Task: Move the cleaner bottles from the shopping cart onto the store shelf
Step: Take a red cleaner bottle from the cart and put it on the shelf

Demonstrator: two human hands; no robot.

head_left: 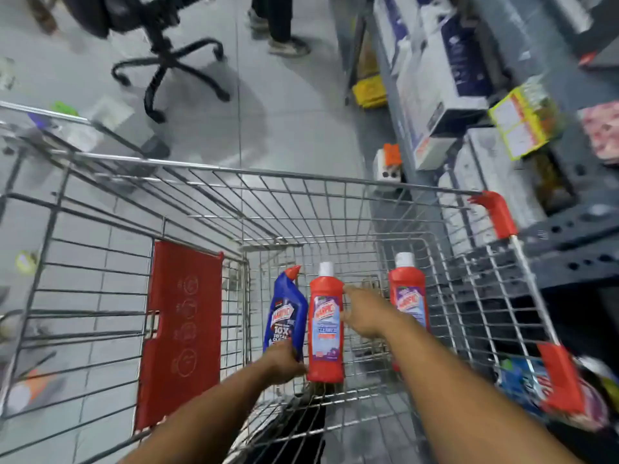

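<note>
Three cleaner bottles stand upright in the wire shopping cart (207, 169). A blue bottle (288, 306) with a red angled cap is on the left; my left hand (284, 361) grips its lower part. Beside it stands a red bottle (325, 326) with a white cap. My right hand (363, 313) reaches in at that bottle's right side, thumb touching its shoulder; whether the fingers are closed on it is unclear. A second red bottle (409, 296) with a white cap stands further right, partly behind my right forearm. The store shelf (569, 236) is a dark metal rack on the right.
The shelf holds white and blue boxes (449, 78) and a yellow box (522, 118). A red flap (182, 329) closes the cart's child seat. A black office chair (167, 58) and a person's feet (284, 41) are on the tiled floor ahead. Packages (522, 383) lie low on the right.
</note>
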